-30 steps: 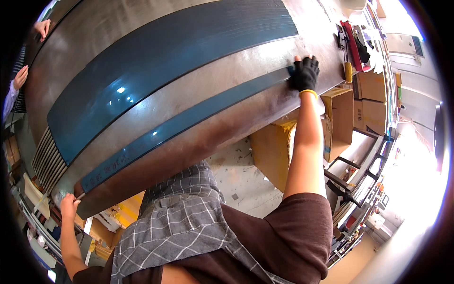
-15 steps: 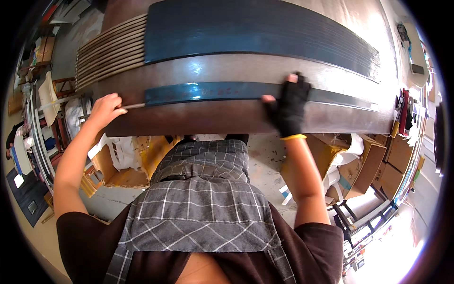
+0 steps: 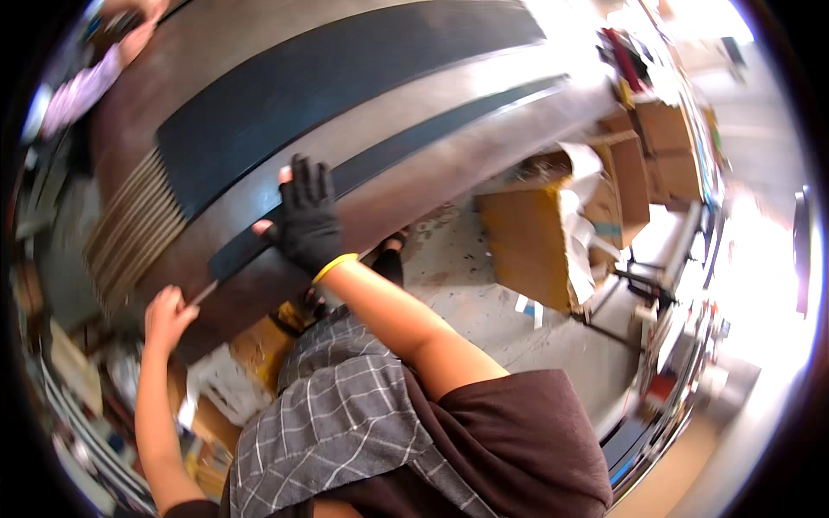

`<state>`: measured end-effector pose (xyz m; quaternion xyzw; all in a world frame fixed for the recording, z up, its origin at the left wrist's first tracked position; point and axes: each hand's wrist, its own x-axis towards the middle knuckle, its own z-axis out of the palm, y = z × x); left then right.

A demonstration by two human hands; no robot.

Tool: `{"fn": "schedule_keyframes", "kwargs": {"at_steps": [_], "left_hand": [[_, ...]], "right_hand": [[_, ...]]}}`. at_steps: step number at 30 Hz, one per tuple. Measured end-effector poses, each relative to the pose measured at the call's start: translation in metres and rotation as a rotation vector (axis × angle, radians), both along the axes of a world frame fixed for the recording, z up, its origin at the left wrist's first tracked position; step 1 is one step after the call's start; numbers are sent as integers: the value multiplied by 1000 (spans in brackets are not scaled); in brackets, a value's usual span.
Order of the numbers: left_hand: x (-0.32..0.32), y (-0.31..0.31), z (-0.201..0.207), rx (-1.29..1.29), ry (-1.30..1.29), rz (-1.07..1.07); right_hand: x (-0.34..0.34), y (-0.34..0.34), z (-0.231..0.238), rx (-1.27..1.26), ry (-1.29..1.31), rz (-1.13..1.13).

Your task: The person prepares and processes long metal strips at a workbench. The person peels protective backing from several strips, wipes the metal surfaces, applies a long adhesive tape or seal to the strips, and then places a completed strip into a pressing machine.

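Observation:
A long, narrow dark strip (image 3: 432,129) lies on the brown table (image 3: 440,177), with a thin pale rod (image 3: 205,293) sticking out of its near-left end. My bare left hand (image 3: 167,319) pinches that rod's free end just off the strip. Flat across the strip, close to the same end, rests my right hand (image 3: 306,220) in a black fingertip-less glove, fingers stretched out. Beyond it lies a wide dark sheet or set of strips (image 3: 345,82), with several similar rods (image 3: 138,224) protruding side by side from its left end.
Another person's hands and sleeve (image 3: 86,91) are at the table's far left edge. Open cardboard boxes (image 3: 522,246) stand below the near edge to the right, one holding white sheet material. More cardboard (image 3: 250,350) is under the table by my left arm.
My right hand has slid left along the strip toward the rod end. My left hand still grips the rod. The view has turned, so the table appears slanted, and another person's arm shows.

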<state>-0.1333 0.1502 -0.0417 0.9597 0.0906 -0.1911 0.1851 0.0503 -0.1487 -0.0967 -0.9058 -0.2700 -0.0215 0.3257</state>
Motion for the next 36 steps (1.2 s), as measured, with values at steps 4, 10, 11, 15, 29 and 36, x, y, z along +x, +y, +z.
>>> {"fn": "schedule_keyframes", "kwargs": {"at_steps": [4,10,11,15,29,36], "left_hand": [[2,1,-7,13,50,-3],[-42,57,60,163,237,96],[-77,84,88,195,240,109],[-113,92,109,274,371,191],[-108,58,110,288,103,194],[-75,3,59,223,-389,262]], "right_hand": [[125,-152,-20,-151,-231,-267],[218,-267,27,-328,-200,-503],[211,-259,67,-333,-212,-518],[288,-305,110,-533,-220,-516],[267,-314,62,-638,-295,-309],[76,-119,52,-388,-299,179]]}}
